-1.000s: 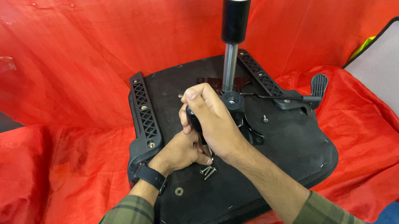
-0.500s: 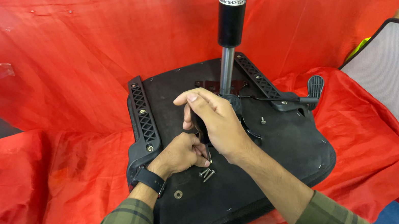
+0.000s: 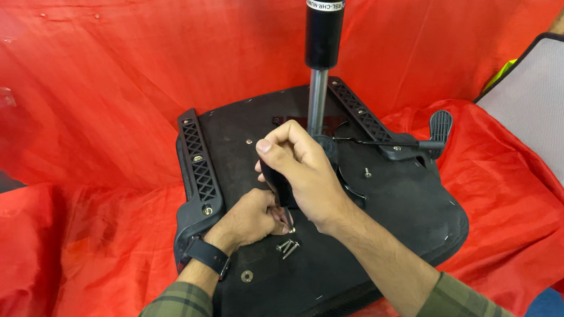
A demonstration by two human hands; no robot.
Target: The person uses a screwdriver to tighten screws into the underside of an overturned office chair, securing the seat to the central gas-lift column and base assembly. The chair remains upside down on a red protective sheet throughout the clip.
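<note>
An upturned black chair seat (image 3: pixel 391 209) lies on a red cloth (image 3: pixel 89 82), with its gas cylinder (image 3: pixel 322 33) standing straight up from the middle. My right hand (image 3: pixel 302 172) is closed around a black tool handle (image 3: pixel 271 177) held upright over the seat's underside. Just below it, my left hand (image 3: pixel 248 219) curls its fingers around the tool's lower end, pressed against the seat; the tip is hidden. A few loose screws (image 3: pixel 287 248) lie on the seat right beside my left hand.
A black lever (image 3: pixel 437 128) sticks out at the seat's far right. Ribbed black brackets (image 3: pixel 198 162) run along the seat's left and far edges. A grey mesh chair back (image 3: pixel 562 123) leans at the right. A dark chair base crosses the top edge.
My right hand has turned slightly on the handle and its fingers have regripped. My left hand stays at the tool's lower end. The seat has not moved.
</note>
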